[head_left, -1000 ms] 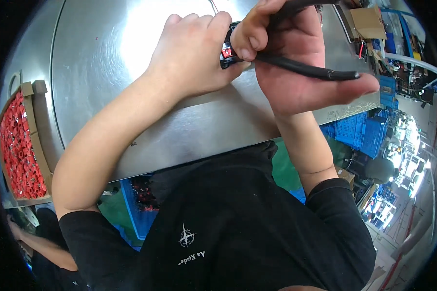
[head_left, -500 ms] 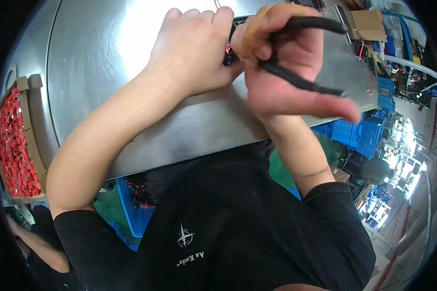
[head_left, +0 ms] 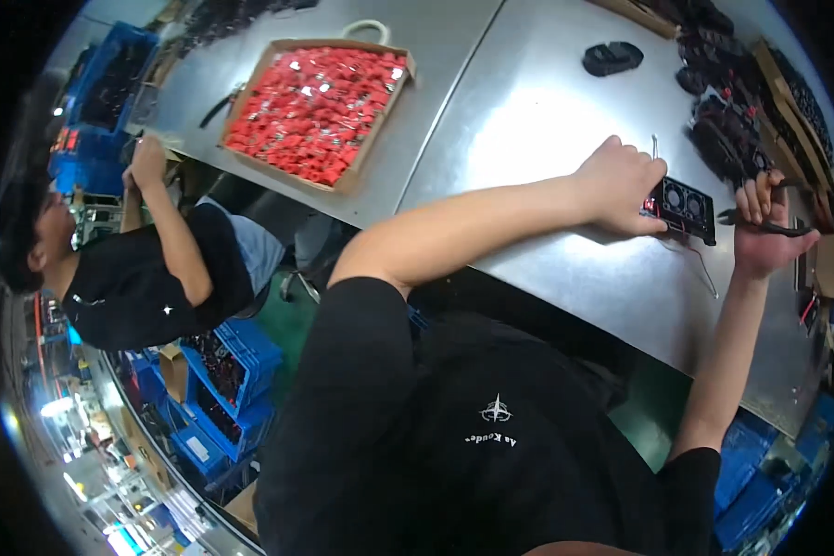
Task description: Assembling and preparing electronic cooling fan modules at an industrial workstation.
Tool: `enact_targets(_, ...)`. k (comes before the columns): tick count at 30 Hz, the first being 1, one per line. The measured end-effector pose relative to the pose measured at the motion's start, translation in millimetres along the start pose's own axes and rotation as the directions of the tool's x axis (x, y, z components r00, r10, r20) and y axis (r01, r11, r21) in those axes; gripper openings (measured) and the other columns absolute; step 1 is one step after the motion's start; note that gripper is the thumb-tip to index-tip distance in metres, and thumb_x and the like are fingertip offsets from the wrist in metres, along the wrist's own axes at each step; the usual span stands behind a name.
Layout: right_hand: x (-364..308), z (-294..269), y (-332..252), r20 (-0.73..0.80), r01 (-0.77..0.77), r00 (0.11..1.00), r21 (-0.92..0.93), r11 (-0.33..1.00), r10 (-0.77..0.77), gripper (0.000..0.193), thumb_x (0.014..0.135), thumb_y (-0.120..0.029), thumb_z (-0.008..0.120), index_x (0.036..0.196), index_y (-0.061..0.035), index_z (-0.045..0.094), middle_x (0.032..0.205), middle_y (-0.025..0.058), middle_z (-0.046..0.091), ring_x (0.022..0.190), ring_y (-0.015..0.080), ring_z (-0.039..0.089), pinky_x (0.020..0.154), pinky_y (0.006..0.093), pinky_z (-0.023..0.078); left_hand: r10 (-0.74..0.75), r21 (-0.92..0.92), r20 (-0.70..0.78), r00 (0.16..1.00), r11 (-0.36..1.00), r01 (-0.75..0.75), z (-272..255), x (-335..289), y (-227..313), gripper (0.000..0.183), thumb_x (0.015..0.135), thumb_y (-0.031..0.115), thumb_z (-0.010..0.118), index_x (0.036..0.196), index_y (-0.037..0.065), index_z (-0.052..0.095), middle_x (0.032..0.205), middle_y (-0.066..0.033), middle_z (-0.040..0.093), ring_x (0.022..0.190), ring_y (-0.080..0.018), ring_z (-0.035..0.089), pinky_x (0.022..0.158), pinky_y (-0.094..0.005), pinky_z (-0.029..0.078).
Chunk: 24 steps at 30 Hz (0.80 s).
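On the metal table lies a flat black device [head_left: 684, 203] with two round, fan-like circles on its face. My left hand [head_left: 621, 188] grips its left end, fingers closed over it, with a bit of red showing beside the fingers. Thin wires [head_left: 704, 267] trail from the device onto the tabletop. Just to its right, my right hand [head_left: 760, 236] is closed around black-handled pliers [head_left: 777, 228]. The plier tip points toward the device's right end; whether it touches is too small to tell.
A cardboard box of red parts [head_left: 317, 111] stands on the adjoining table at left. A black oval object [head_left: 612, 58] lies farther back, and dark parts [head_left: 725, 134] are heaped at the right. A co-worker [head_left: 148, 269] sits at left near blue crates [head_left: 227, 366].
The view has swung left, bringing the red parts box and the co-worker further in. My right hand has moved away from my left, still with the pliers, and the black device shows.
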State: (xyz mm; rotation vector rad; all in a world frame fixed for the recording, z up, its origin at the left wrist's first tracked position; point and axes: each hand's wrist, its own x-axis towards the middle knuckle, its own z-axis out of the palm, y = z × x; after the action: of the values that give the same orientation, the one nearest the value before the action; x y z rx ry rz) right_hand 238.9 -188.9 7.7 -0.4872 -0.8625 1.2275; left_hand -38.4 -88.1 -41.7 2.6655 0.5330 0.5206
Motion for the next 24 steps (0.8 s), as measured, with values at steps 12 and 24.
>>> enact_targets(12, -17.9, -68.1, 11.1, -0.413, -0.122, 0.896, 0.123, 0.985, 0.163, 0.097, 0.095, -0.084, 0.020, 0.112, 0.0065, 0.051, 0.080, 0.0064, 0.039, 0.068, 0.0185, 0.036, 0.065, 0.0324, 0.033, -0.711, -0.017, -0.426, 0.559, 0.624, 0.781, 17.9, -395.6, 62.8, 0.074, 0.072, 0.036, 0.084, 0.129, 0.001, 0.054, 0.108, -0.0220, 0.062, 0.099, -0.0459, 0.062, 0.087, -0.0481, 0.052)
enact_targets(24, -34.4, -39.5, 16.3, -0.488, -0.105, 0.856, 0.161, 0.981, 0.171, 0.088, 0.097, -0.080, 0.031, 0.119, 0.0014, 0.055, 0.079, 0.0016, 0.042, 0.067, 0.0131, 0.036, 0.063, 0.0280, 0.032, -0.854, 0.249, -0.398, 0.336, 0.252, 0.935, 90.9, -464.3, 27.5, 0.058, 0.084, 0.043, 0.079, 0.124, 0.004, 0.062, 0.113, -0.0172, 0.063, 0.108, -0.0381, 0.062, 0.087, -0.0509, 0.053)
